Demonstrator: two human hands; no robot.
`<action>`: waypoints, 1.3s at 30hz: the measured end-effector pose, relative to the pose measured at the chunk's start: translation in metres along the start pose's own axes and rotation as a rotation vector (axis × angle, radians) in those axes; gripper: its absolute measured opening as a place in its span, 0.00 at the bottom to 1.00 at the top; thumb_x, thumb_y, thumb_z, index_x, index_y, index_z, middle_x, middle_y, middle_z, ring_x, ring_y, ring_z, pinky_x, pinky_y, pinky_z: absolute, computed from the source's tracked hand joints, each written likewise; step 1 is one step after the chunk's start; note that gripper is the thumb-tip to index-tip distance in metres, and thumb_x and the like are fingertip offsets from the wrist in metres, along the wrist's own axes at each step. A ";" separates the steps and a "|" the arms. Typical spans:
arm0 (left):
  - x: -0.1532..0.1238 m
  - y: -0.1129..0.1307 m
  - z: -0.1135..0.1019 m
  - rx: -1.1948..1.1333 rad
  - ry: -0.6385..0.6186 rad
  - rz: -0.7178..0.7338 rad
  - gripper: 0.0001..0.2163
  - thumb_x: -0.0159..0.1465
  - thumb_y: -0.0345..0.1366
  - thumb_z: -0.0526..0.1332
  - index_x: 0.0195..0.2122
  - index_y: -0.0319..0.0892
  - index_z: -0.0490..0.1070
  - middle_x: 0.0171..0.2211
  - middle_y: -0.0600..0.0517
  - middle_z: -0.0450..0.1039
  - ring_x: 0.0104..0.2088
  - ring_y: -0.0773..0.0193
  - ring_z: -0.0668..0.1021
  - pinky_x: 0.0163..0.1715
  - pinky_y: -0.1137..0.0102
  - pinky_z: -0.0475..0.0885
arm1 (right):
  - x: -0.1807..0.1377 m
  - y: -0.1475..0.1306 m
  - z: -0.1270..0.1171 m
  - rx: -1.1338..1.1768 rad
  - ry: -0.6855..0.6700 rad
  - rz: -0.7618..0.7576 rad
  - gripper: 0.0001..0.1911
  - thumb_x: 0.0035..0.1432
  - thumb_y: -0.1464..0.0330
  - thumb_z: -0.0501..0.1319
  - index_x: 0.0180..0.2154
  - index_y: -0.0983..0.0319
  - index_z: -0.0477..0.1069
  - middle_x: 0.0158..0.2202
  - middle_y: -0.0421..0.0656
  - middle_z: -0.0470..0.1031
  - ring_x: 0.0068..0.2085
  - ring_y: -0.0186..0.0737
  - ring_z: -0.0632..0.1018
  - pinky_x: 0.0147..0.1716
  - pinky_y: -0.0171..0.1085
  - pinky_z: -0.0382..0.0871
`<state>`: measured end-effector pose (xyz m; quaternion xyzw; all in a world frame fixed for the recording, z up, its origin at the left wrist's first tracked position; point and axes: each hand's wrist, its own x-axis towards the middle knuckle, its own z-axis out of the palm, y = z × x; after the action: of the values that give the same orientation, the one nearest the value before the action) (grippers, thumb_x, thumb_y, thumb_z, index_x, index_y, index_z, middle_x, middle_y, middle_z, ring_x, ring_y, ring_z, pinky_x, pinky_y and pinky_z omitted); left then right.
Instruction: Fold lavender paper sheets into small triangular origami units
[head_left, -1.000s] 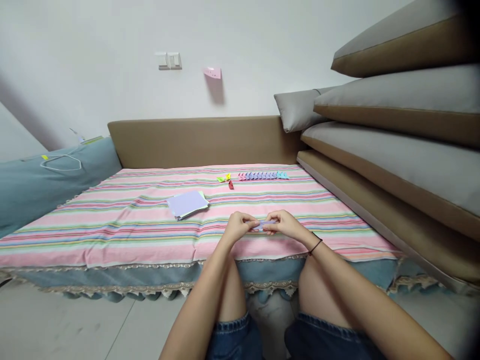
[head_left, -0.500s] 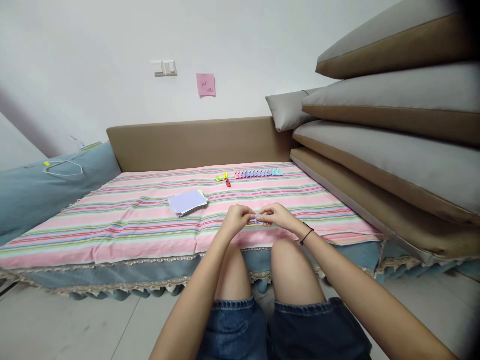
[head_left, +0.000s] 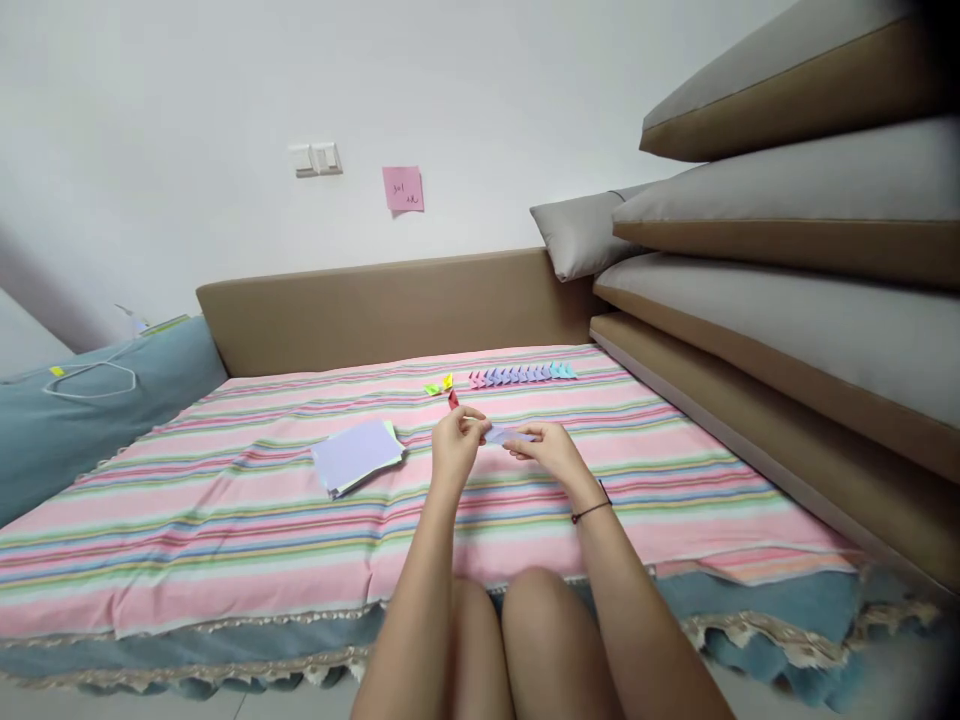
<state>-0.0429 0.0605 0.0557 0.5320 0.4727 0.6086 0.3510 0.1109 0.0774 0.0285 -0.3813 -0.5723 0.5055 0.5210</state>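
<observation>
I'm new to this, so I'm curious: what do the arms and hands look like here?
They're human. The left hand and right hand are bare, with no gloves, sleeves or cables visible. A thin dark band circles the right wrist.

Pink sq. note [head_left: 403, 189]: was stuck on wall [head_left: 487, 120]; bore handwritten txt, dark ink, 2 lines.
Upper line: approx. mid-note, 3 chars; read as "301", though last two could've been letters, e.g. "ol".
Lower line: sat nr bottom rt corner; approx. 2-3 chars, slanted; couldn't be read w/ certainty.
Legibility of writing: upper line was fair, lower line was poor; strokes were thin & v. small.
</observation>
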 end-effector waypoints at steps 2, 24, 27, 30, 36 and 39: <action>0.008 -0.005 0.007 -0.055 0.015 -0.032 0.13 0.51 0.40 0.66 0.35 0.39 0.72 0.21 0.53 0.75 0.23 0.66 0.77 0.28 0.71 0.74 | 0.006 0.008 0.004 0.061 0.118 0.001 0.18 0.34 0.59 0.72 0.26 0.65 0.77 0.21 0.41 0.76 0.24 0.36 0.75 0.28 0.36 0.72; -0.016 -0.014 0.015 -0.299 0.122 -0.256 0.12 0.53 0.42 0.66 0.32 0.37 0.77 0.31 0.45 0.80 0.33 0.58 0.81 0.36 0.67 0.75 | -0.024 0.015 0.022 0.204 0.145 0.192 0.18 0.39 0.58 0.72 0.30 0.64 0.77 0.25 0.44 0.79 0.27 0.41 0.79 0.30 0.37 0.76; -0.017 -0.014 0.012 -0.285 0.127 -0.260 0.12 0.53 0.42 0.66 0.31 0.36 0.77 0.30 0.44 0.80 0.34 0.56 0.81 0.36 0.66 0.75 | -0.026 0.014 0.022 0.228 0.079 0.207 0.18 0.39 0.59 0.72 0.30 0.64 0.77 0.26 0.44 0.79 0.28 0.41 0.80 0.32 0.38 0.76; -0.017 -0.015 0.011 -0.316 0.143 -0.268 0.13 0.53 0.42 0.66 0.33 0.36 0.77 0.32 0.44 0.80 0.35 0.56 0.81 0.37 0.66 0.75 | -0.028 0.012 0.024 0.237 0.074 0.201 0.17 0.40 0.58 0.71 0.30 0.63 0.77 0.27 0.44 0.80 0.30 0.42 0.80 0.33 0.38 0.76; -0.018 -0.018 0.010 -0.374 0.149 -0.237 0.12 0.54 0.42 0.65 0.32 0.36 0.76 0.33 0.43 0.80 0.38 0.54 0.81 0.40 0.64 0.75 | -0.028 0.012 0.031 0.129 0.147 0.154 0.17 0.43 0.57 0.69 0.30 0.64 0.76 0.25 0.46 0.79 0.27 0.42 0.79 0.30 0.39 0.76; -0.018 -0.017 0.008 -0.389 0.160 -0.212 0.13 0.55 0.42 0.65 0.36 0.37 0.76 0.36 0.43 0.80 0.38 0.56 0.81 0.38 0.66 0.75 | -0.027 0.014 0.032 0.135 0.145 0.138 0.17 0.44 0.57 0.69 0.30 0.64 0.75 0.26 0.45 0.78 0.29 0.44 0.79 0.32 0.40 0.76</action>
<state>-0.0328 0.0507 0.0337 0.3519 0.4262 0.6880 0.4702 0.0826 0.0487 0.0110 -0.4192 -0.4703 0.5487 0.5495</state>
